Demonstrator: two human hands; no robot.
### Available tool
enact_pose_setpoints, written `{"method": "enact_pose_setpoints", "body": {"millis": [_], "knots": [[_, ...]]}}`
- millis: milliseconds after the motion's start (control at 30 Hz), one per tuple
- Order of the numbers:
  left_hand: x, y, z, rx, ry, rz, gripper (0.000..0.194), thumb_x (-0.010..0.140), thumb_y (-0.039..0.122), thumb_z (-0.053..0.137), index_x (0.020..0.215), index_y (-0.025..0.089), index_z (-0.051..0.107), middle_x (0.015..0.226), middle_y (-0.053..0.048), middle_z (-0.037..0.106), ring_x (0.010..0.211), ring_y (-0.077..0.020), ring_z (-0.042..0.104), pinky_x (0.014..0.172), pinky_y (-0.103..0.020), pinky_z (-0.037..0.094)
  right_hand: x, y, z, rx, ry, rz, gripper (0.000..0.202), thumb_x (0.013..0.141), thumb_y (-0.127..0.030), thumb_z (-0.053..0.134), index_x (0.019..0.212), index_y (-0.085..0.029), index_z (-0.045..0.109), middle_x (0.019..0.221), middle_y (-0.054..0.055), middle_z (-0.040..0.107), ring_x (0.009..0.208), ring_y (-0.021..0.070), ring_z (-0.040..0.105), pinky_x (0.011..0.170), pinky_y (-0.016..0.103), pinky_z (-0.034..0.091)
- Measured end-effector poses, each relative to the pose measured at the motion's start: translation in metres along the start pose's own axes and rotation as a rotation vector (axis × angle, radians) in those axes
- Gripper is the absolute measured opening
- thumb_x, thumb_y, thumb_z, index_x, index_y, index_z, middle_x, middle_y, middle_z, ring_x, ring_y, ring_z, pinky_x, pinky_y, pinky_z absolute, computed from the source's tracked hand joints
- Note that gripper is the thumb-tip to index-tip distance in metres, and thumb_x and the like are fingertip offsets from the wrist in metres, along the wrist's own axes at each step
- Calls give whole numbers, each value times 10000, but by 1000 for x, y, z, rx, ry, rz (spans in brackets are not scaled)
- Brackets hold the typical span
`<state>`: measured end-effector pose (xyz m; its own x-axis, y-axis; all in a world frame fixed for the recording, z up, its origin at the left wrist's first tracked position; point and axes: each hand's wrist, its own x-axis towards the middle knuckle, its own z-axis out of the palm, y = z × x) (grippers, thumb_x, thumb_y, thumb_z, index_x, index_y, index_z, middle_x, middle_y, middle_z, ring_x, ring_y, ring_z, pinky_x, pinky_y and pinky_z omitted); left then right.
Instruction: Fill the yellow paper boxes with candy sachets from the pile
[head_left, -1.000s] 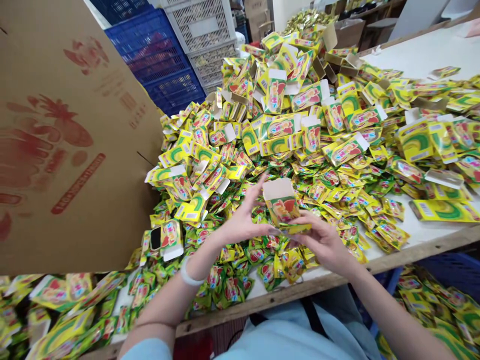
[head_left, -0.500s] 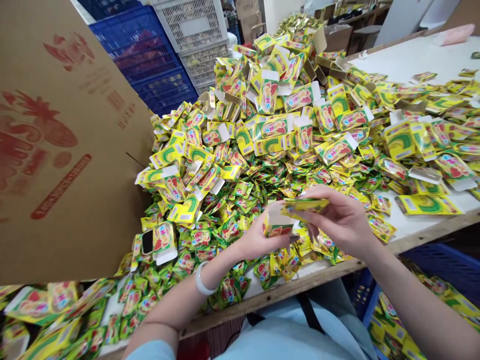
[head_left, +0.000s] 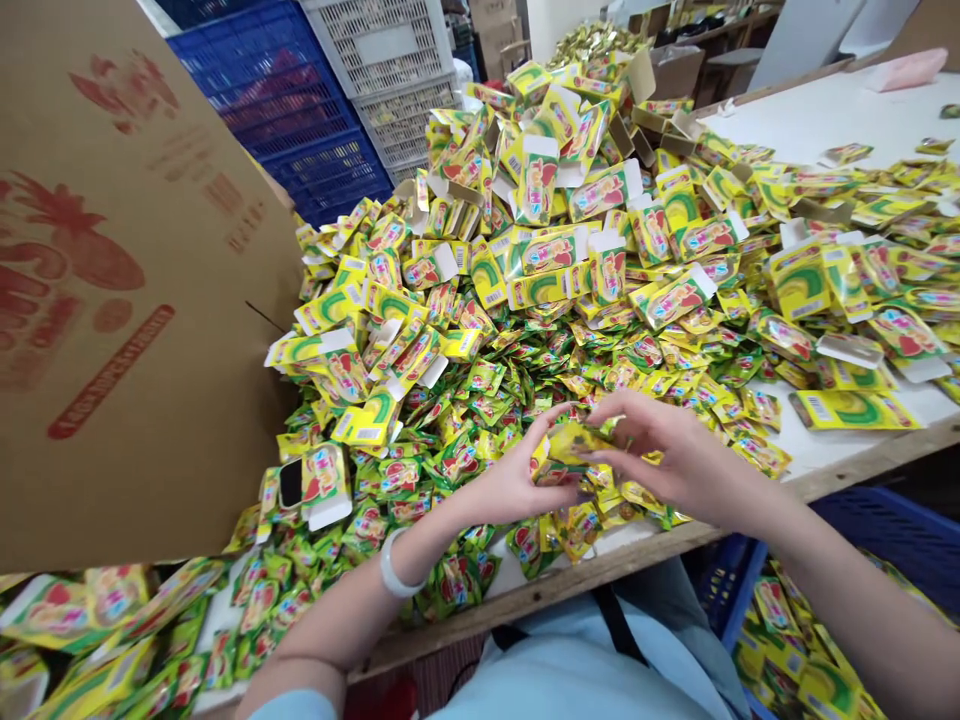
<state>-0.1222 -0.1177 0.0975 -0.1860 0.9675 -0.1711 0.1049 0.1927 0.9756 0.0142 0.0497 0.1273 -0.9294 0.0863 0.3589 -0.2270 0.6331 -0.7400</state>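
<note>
My left hand is wrapped round a small yellow printed candy box, mostly hidden by the fingers. At its mouth sits a yellow candy sachet, and the fingertips of my right hand close on its right end. How much of the sachet is inside the box cannot be made out. Beneath and behind both hands spreads a heap of green and yellow sachets. Beyond them, many yellow boxes with white flaps are piled up, several of them with flaps open.
A big brown carton stands at the left. Blue crates and white crates are stacked behind it. A phone lies among the sachets. Below the table's wooden edge, a blue crate holds yellow boxes.
The yellow sachet has come down from above the box into its mouth, moved by my right hand. My left hand keeps its hold on the box.
</note>
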Motion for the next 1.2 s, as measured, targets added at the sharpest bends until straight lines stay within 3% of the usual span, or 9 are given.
{"method": "enact_pose_setpoints", "body": {"millis": [100, 200, 400, 600, 767, 867, 933, 1100, 1200], "knots": [[-2, -1, 1, -12, -5, -39, 961, 759, 263, 755, 1534, 242, 188, 1101, -71, 644, 1008, -247, 631, 910, -402, 511, -6, 9, 3, -44, 54, -100, 151, 955, -163, 527, 836, -196, 613, 809, 44, 645, 714, 143, 623, 638, 240, 506], [-2, -5, 3, -46, -3, -49, 967, 755, 258, 751, 1538, 226, 185, 1098, -76, 646, 1067, -260, 613, 941, -413, 498, -9, 13, 8, -63, 60, -168, 200, 977, -165, 480, 844, -198, 625, 815, 53, 652, 729, 148, 635, 642, 243, 508], [-3, -5, 5, -56, -59, -84, 1014, 748, 254, 751, 1553, 234, 134, 1243, -111, 612, 1084, -262, 612, 972, -436, 493, -11, 12, 7, 63, 33, 44, 66, 905, -212, 629, 947, -193, 582, 804, 14, 612, 608, 108, 578, 543, 203, 485], [-4, 4, 6, 66, -1, -36, 1025, 713, 244, 782, 1553, 254, 195, 1440, -129, 496, 1253, -302, 540, 1110, -464, 387, -16, 11, 18, 10, 77, -9, 55, 942, -203, 557, 901, -208, 595, 844, 44, 650, 696, 143, 612, 625, 243, 502], [-1, 1, 7, 0, -12, -46, 1033, 710, 209, 771, 1559, 245, 184, 1333, -115, 587, 1223, -293, 568, 1078, -447, 417, -19, 10, 5, 70, -178, -67, 263, 975, -163, 452, 1010, -208, 709, 993, 82, 712, 822, 164, 663, 708, 262, 515], [-1, -3, 9, -12, -10, -49, 1052, 711, 209, 764, 1565, 242, 151, 1292, -111, 612, 1200, -285, 586, 1068, -448, 423, -19, 13, -7, 264, -329, 38, 295, 963, -224, 500, 1192, -215, 686, 1086, 80, 718, 644, 117, 635, 577, 228, 500], [-3, -6, 14, 24, -16, -78, 1061, 722, 225, 756, 1570, 221, 118, 1308, -129, 600, 1224, -293, 571, 1076, -457, 412, -20, 13, -4, 334, -362, 110, 264, 937, -279, 571, 1154, -212, 704, 1036, 71, 729, 606, 114, 612, 535, 223, 478], [-8, -13, 35, 80, -22, -107, 1112, 722, 247, 776, 1571, 181, 61, 1288, -145, 616, 1192, -289, 596, 1052, -441, 436, -35, 12, 31, 248, -353, 90, 290, 982, -273, 508, 786, -182, 700, 755, 35, 686, 737, 162, 627, 662, 269, 484], [-12, -12, 28, 156, -14, 15, 1052, 769, 280, 754, 1569, 204, 76, 1294, -136, 619, 1182, -274, 606, 1048, -437, 450, -46, 27, 10, 202, -165, 180, 258, 984, -339, 515, 857, -210, 698, 781, 41, 710, 685, 171, 651, 577, 275, 485]]}}
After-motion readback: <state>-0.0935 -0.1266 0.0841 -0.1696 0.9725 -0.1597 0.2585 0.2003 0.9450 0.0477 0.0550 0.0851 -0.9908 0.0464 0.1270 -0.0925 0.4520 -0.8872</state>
